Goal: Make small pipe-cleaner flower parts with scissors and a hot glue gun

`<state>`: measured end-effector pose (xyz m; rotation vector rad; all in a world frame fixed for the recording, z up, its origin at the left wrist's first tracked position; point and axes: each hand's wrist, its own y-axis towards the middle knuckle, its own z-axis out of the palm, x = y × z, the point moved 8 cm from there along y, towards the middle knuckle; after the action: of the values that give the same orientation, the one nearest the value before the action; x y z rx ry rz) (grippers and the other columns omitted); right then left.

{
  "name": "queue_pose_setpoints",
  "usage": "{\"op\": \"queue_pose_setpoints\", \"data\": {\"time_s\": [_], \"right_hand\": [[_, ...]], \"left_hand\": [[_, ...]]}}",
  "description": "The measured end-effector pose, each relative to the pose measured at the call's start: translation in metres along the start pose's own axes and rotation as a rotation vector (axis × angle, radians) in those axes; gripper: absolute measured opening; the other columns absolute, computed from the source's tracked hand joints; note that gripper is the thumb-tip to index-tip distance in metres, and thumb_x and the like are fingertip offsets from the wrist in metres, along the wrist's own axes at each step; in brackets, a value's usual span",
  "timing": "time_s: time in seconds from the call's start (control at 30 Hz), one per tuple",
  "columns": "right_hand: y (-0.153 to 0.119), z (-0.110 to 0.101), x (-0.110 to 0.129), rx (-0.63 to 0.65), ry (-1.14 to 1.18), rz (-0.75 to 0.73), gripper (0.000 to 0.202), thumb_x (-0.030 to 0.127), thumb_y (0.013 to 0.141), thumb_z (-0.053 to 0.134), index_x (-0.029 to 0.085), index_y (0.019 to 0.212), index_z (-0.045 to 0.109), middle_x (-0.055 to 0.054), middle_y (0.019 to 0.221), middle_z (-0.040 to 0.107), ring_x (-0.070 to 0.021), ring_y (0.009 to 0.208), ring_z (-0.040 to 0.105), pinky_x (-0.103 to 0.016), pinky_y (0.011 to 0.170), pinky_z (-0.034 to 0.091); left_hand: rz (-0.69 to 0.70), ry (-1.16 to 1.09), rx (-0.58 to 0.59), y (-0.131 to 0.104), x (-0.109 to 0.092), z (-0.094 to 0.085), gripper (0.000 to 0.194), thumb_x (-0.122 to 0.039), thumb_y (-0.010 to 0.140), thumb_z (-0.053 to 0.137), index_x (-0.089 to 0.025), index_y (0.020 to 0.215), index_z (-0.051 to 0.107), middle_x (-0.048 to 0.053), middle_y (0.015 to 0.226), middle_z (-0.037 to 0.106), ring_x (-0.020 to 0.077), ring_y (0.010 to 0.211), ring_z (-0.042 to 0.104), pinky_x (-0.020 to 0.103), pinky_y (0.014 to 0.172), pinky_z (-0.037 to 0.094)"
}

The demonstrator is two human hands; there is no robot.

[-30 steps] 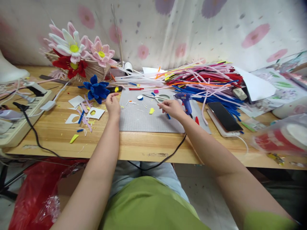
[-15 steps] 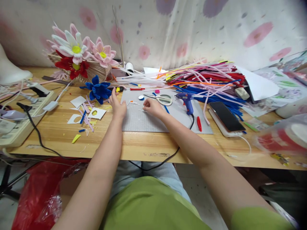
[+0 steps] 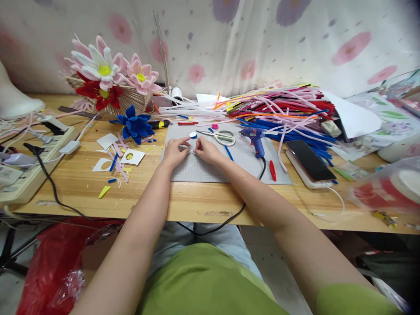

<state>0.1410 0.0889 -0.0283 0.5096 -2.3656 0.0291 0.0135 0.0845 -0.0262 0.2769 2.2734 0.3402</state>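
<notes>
Over the grey cutting mat point(image 3: 210, 170), my left hand point(image 3: 176, 152) and my right hand point(image 3: 207, 150) are close together with bent fingers. Between their fingertips runs a thin white strand point(image 3: 191, 152); my right hand pinches it, and the fingers of my left hand close in at its other end. A small white and blue disc point(image 3: 193, 135) lies just beyond the fingertips. Scissors point(image 3: 224, 137) with pale handles and a pink disc point(image 3: 214, 126) rest behind my right hand. To the right are a blue glue gun point(image 3: 256, 139) and a red piece point(image 3: 272, 170).
Fuzzy stems point(image 3: 282, 105) are heaped at the back. Fabric flowers point(image 3: 105, 68), a blue flower point(image 3: 134, 124) and paper scraps point(image 3: 133, 156) are on the left, near a power strip point(image 3: 39, 159). A phone point(image 3: 310, 159) lies right, its cable nearby.
My left hand has moved right and down from beside the blue flower to the white strand near my right hand, and its fingers have drawn in. My right hand has barely moved.
</notes>
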Motion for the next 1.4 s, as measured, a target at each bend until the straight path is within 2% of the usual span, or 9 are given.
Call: {"op": "queue_pose_setpoints", "data": {"time_s": [0.07, 0.2, 0.3, 0.47, 0.63, 0.77, 0.9, 1.17, 1.4], "right_hand": [[0.001, -0.003, -0.003, -0.015, 0.079, 0.008, 0.012, 0.019, 0.074, 0.052, 0.02, 0.083, 0.043, 0.002, 0.074, 0.056, -0.0124, 0.067, 0.05, -0.023, 0.061, 0.033], [0.002, -0.006, -0.005, -0.037, 0.15, 0.007, 0.011, 0.018, 0.073, 0.051, 0.02, 0.079, 0.041, 0.004, 0.069, 0.052, -0.0114, 0.063, 0.047, -0.024, 0.061, 0.033], [0.002, -0.005, -0.004, -0.03, 0.182, -0.016, 0.012, 0.019, 0.072, 0.051, 0.02, 0.077, 0.041, 0.004, 0.068, 0.051, -0.0108, 0.063, 0.047, -0.023, 0.061, 0.033], [0.002, -0.002, 0.002, -0.002, 0.188, -0.075, 0.009, 0.019, 0.072, 0.051, 0.02, 0.077, 0.043, 0.003, 0.07, 0.053, -0.0108, 0.064, 0.047, -0.023, 0.062, 0.035], [0.005, -0.01, -0.008, -0.113, 0.206, -0.011, 0.008, 0.016, 0.074, 0.047, 0.019, 0.082, 0.046, 0.001, 0.076, 0.056, -0.0119, 0.07, 0.051, -0.024, 0.066, 0.037], [0.007, 0.0, -0.009, -0.071, 0.258, -0.018, 0.014, 0.028, 0.076, 0.053, 0.02, 0.086, 0.048, 0.002, 0.074, 0.058, -0.012, 0.068, 0.052, -0.025, 0.065, 0.038], [0.008, 0.005, -0.005, -0.07, 0.291, -0.032, 0.019, 0.026, 0.073, 0.056, 0.02, 0.088, 0.048, 0.004, 0.069, 0.057, -0.0112, 0.064, 0.053, -0.024, 0.062, 0.037], [0.005, -0.01, -0.007, -0.084, 0.184, 0.004, 0.014, 0.019, 0.068, 0.061, 0.019, 0.075, 0.049, 0.005, 0.064, 0.056, -0.0095, 0.059, 0.05, -0.023, 0.06, 0.034], [-0.004, -0.031, -0.014, -0.022, 0.154, 0.046, 0.014, 0.018, 0.066, 0.062, 0.018, 0.073, 0.051, 0.004, 0.064, 0.057, -0.01, 0.061, 0.052, -0.024, 0.062, 0.036]], "left_hand": [[0.006, -0.017, 0.045, -0.001, -0.003, 0.004, 0.039, -0.018, 0.066, 0.066, -0.026, 0.105, 0.066, 0.003, 0.09, 0.071, 0.0213, 0.095, 0.059, 0.043, 0.1, 0.032], [-0.01, -0.164, 0.092, -0.002, -0.005, 0.008, 0.042, -0.021, 0.067, 0.065, -0.024, 0.109, 0.065, 0.003, 0.085, 0.07, 0.0173, 0.086, 0.063, 0.036, 0.093, 0.041], [-0.024, -0.273, 0.097, -0.002, -0.006, 0.01, 0.046, -0.023, 0.068, 0.065, -0.021, 0.113, 0.063, 0.003, 0.083, 0.07, 0.0154, 0.082, 0.062, 0.032, 0.087, 0.044], [-0.134, -0.375, 0.074, 0.0, 0.003, 0.011, 0.04, -0.02, 0.069, 0.061, -0.016, 0.108, 0.065, 0.001, 0.074, 0.067, 0.0113, 0.065, 0.057, 0.027, 0.072, 0.047], [-0.145, -0.402, -0.032, 0.003, 0.006, 0.002, 0.042, -0.016, 0.068, 0.06, -0.016, 0.109, 0.064, -0.001, 0.069, 0.063, 0.0104, 0.067, 0.057, 0.026, 0.077, 0.045], [-0.157, -0.43, -0.037, 0.004, 0.009, 0.002, 0.044, -0.017, 0.067, 0.061, -0.017, 0.111, 0.062, -0.001, 0.071, 0.063, 0.0109, 0.069, 0.059, 0.027, 0.079, 0.045], [-0.168, -0.449, -0.014, 0.003, 0.013, 0.005, 0.045, -0.018, 0.067, 0.061, -0.017, 0.112, 0.061, -0.001, 0.071, 0.063, 0.0109, 0.068, 0.059, 0.027, 0.077, 0.045], [-0.188, -0.353, -0.005, 0.003, 0.015, 0.002, 0.048, -0.019, 0.07, 0.06, -0.016, 0.117, 0.058, 0.0, 0.075, 0.065, 0.012, 0.074, 0.06, 0.027, 0.08, 0.045], [-0.213, -0.027, -0.041, 0.001, 0.017, -0.009, 0.039, -0.021, 0.074, 0.059, -0.018, 0.112, 0.063, 0.004, 0.086, 0.069, 0.0178, 0.088, 0.061, 0.032, 0.088, 0.042]]}}
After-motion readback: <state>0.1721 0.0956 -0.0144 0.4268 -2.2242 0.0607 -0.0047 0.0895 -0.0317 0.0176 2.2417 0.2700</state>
